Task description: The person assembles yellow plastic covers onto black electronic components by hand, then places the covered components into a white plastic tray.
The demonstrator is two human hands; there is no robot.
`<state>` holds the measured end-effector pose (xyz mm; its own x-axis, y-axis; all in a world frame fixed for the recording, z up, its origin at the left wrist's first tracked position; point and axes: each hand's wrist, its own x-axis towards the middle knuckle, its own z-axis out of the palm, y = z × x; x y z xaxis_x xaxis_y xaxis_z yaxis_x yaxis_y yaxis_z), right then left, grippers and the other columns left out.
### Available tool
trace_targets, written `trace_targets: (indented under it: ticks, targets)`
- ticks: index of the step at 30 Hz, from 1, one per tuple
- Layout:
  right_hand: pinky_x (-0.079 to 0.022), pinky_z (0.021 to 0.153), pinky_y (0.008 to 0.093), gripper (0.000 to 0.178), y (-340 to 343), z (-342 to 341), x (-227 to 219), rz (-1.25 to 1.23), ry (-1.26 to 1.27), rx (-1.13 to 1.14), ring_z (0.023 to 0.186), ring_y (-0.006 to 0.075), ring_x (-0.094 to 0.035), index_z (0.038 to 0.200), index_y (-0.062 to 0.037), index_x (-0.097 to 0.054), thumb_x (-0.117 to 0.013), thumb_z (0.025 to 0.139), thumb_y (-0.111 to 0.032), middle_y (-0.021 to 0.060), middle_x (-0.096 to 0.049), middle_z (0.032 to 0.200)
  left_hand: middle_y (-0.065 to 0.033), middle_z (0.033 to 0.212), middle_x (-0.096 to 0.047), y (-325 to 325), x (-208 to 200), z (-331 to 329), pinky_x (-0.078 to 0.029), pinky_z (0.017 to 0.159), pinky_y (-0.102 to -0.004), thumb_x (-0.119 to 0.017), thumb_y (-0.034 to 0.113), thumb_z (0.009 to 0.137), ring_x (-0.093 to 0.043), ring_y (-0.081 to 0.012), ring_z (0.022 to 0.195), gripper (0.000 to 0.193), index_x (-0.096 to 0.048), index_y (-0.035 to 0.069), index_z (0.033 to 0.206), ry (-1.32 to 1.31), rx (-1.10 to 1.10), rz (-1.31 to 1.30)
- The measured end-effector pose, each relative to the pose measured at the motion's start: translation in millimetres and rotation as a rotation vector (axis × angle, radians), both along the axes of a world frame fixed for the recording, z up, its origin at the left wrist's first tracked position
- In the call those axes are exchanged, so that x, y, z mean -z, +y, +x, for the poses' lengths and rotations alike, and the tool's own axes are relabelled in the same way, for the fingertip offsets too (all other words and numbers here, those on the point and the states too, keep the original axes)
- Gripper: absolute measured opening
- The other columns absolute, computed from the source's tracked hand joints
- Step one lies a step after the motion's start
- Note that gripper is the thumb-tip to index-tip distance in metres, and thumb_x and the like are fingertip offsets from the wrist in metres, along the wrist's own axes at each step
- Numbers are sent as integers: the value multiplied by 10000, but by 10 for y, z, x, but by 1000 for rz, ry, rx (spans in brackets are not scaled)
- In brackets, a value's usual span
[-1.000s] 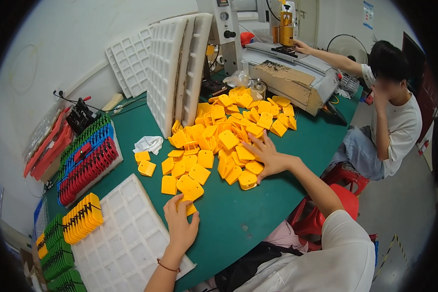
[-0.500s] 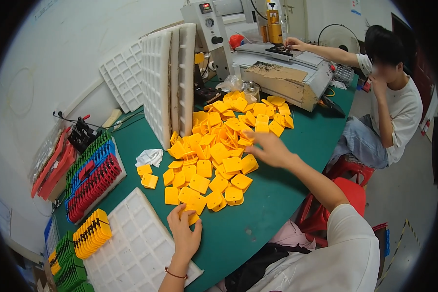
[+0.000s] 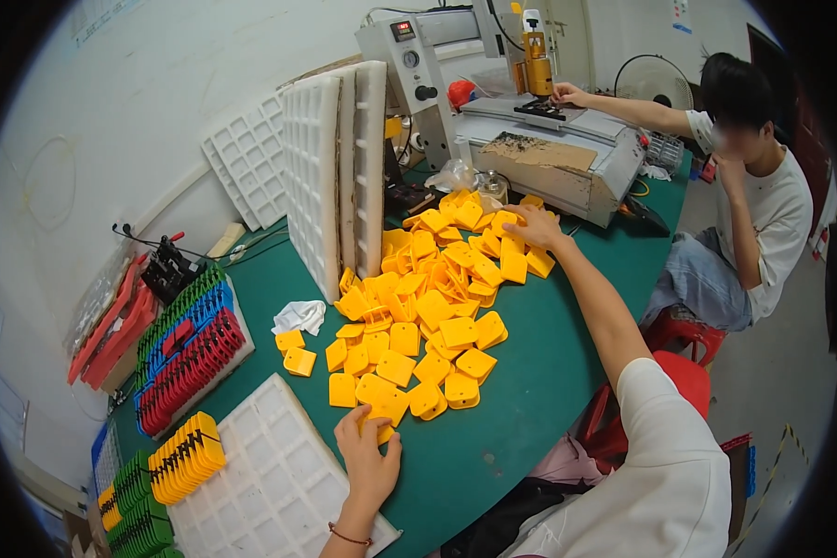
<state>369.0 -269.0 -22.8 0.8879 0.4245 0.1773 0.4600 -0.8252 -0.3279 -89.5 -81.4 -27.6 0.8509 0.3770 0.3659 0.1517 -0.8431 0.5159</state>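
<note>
A heap of flat yellow plastic pieces point(image 3: 432, 307), each with one rounded end and small holes, spreads over the green tabletop. At its near edge my left hand point(image 3: 367, 460) has thumb and fingers closed around one yellow piece point(image 3: 384, 431), partly hidden by the fingers. My right hand point(image 3: 538, 228) reaches across to the heap's far right side. Its fingers are stretched out over the yellow pieces there and touch them, with none visibly gripped. Beside my left forearm lies a white gridded tray point(image 3: 260, 465), with a row of yellow pieces with black parts point(image 3: 188, 458) along its left edge.
White gridded panels point(image 3: 312, 177) stand upright behind the heap. Red, blue and green pieces point(image 3: 191, 344) fill a tray at left. A white cloth point(image 3: 298, 317) lies near two loose pieces. A machine point(image 3: 530, 149) stands at the back, where a seated co-worker point(image 3: 753, 205) extends an arm.
My right hand has moved away from me, from the heap's right-hand middle to its far right side. My left hand stays at the same piece. The view has shifted slightly.
</note>
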Motion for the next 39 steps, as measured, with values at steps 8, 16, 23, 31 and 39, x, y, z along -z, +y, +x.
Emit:
trace_targets:
  ticks: [8, 16, 23, 31, 39]
  targets:
    - [-336, 986, 438, 642, -68, -149, 86, 137, -14, -245, 1211, 288, -438, 1304, -189, -457, -577, 765, -516, 110, -448, 1316, -159, 1214, -425, -19, -16, 29, -283, 995, -422, -651, 76, 739, -352, -335, 1164, 214, -579, 36, 937, 19, 10, 2]
    - [-339, 998, 408, 546, 142, -797, 56, 252, -46, -326, 1221, 281, -423, 1270, -164, -486, -587, 799, -420, 105, -434, 1329, -153, 1212, -430, -1, -15, 4, -281, 993, -421, -648, 82, 742, -353, -327, 1166, 202, -588, 38, 929, 9, -3, -34]
    - [-253, 1037, 499, 453, 309, -989, 268, 470, -25, -172, 1296, 380, -313, 1213, -161, -548, -558, 825, -394, 106, -412, 1384, -148, 1206, -440, -9, -16, 8, -280, 992, -412, -648, 86, 739, -361, -324, 1160, 191, -601, 39, 917, 6, 0, -24]
    - [-66, 1078, 587, 480, 606, -1210, 168, 516, 24, -3, 1340, 460, -158, 1280, -99, -469, -467, 894, -385, 135, -363, 1410, -146, 1217, -447, -14, -15, 19, -286, 996, -409, -651, 73, 734, -369, -323, 1160, 171, -611, 40, 897, -8, -8, -34]
    - [-190, 1108, 380, 551, -85, -1488, 297, 713, 204, -162, 1312, 340, -295, 1351, 14, -319, -457, 928, -311, 229, -305, 1408, -144, 1219, -448, -8, -22, -25, -282, 1001, -408, -647, 74, 743, -367, -322, 1169, 162, -612, 43, 898, 7, -33, -54]
